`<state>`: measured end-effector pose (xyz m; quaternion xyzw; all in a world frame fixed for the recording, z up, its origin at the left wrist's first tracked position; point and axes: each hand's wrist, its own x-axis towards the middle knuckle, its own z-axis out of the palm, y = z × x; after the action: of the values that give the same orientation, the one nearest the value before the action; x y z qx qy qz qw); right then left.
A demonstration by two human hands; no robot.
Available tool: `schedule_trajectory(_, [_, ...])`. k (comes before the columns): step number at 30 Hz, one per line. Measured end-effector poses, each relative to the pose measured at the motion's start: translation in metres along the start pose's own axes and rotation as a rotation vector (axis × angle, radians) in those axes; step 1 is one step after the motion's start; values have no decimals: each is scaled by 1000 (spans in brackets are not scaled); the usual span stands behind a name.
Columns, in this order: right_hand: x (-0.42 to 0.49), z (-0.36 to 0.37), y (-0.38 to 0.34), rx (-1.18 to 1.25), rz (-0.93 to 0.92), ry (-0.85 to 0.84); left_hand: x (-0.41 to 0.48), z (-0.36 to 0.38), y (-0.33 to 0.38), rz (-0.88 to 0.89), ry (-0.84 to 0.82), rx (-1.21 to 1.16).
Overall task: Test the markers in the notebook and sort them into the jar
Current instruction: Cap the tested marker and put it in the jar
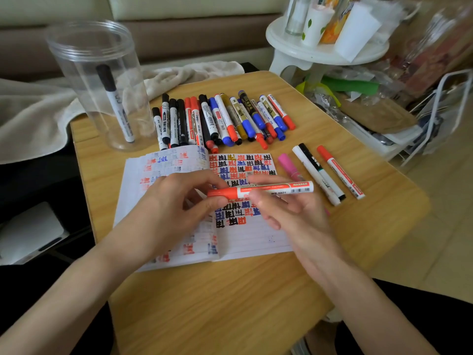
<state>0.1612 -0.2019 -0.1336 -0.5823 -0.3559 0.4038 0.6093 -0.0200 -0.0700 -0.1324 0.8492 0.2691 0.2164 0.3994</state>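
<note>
A red marker (279,188) lies level above the open notebook (256,237). My left hand (174,208) pinches its red cap end, and my right hand (286,211) holds the white barrel. The notebook's right page is covered in red, black, blue and gold test marks. At the table's back left stands a clear plastic jar (84,55) with one black marker (115,103) leaning inside. A row of several markers (220,119) lies behind the notebook.
To the right of the notebook lie a pink marker (288,165), a black-and-white pair (317,172) and a red one (340,172). A cloth (38,108) drapes past the left edge of the wooden table (230,303). A white stool (320,52) with cups stands behind right.
</note>
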Motion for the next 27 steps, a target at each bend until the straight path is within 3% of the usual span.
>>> schedule_trajectory(4, [6,-15,-5,149,70,27,2,-5,-1,-25,35,-1])
schedule_trajectory(11, [9,-23,-8,-252,-117,29,3,-5,6,-3,183,41])
schedule_trajectory(21, [14,-22,0,-236,-149,89,15,4,3,-30,219,41])
schedule_trajectory(27, [24,-16,1,-150,-153,28,21,-6,19,8,185,-161])
